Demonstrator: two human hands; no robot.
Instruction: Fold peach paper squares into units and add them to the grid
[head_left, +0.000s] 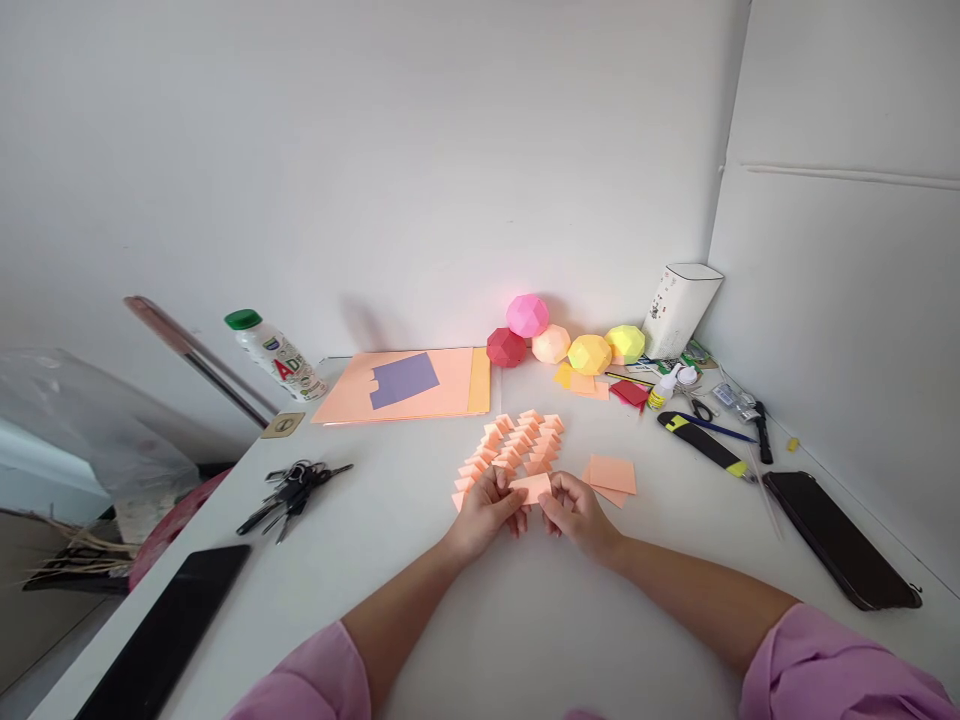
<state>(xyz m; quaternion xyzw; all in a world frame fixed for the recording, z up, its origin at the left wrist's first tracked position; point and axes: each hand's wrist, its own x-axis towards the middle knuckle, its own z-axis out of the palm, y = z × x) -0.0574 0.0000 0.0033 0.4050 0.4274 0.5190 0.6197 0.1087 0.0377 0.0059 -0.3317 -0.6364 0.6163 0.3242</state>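
Note:
A small piece of peach paper (532, 489), seemingly folded to a rectangle, is held up between both hands above the white table. My left hand (487, 515) pinches its left end, and my right hand (576, 512) pinches the right end. Just beyond the hands stand rows of folded peach paper pieces (523, 432), several in each row. Flat square peach sheets (615, 474) lie beside my right hand, partly overlapping. Some fingertips are hidden behind the held paper.
Faceted paper balls (590, 355) rest along the wall. Larger peach sheets (345, 385) carry a cut purple sheet (405, 381). Keys (294, 492) and a bottle (274, 355) are at left. A yellow-black cutter (705, 446), glue bottle (663, 389) and dark case (840, 540) lie right.

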